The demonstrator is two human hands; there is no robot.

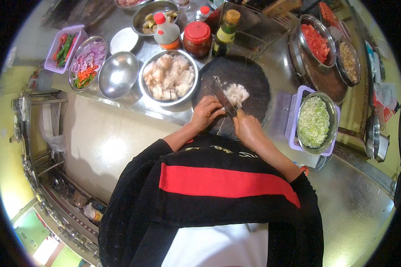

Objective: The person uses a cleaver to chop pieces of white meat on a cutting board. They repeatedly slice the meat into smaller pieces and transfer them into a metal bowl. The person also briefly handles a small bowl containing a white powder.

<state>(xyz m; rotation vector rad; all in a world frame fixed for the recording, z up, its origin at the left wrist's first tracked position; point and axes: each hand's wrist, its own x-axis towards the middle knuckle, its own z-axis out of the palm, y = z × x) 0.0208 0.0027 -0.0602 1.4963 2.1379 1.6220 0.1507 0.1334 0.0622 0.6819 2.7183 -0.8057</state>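
Observation:
A round dark chopping board [257, 73] lies before me on the metal counter. My right hand [249, 128] is closed around the light handle of a kitchen knife [224, 97], whose blade slants up and left over the board. Just left of the blade, my left hand [207, 111] rests on the board with curled fingers; a small pale piece shows at its fingertips, but its grip is partly hidden. Chopped pale meat [236, 94] lies in a heap right of the blade, with small bits near the tip. Left of the board, a steel bowl [195, 77] holds pale raw pieces.
Behind the board stand a green glass bottle [225, 35], a red-lidded jar [197, 41] and a plastic bottle [167, 33]. Left are a steel bowl [118, 75] and a plate of sliced onions [90, 53]. Right, a bowl of chopped greens [314, 121] sits on a purple basket [292, 116].

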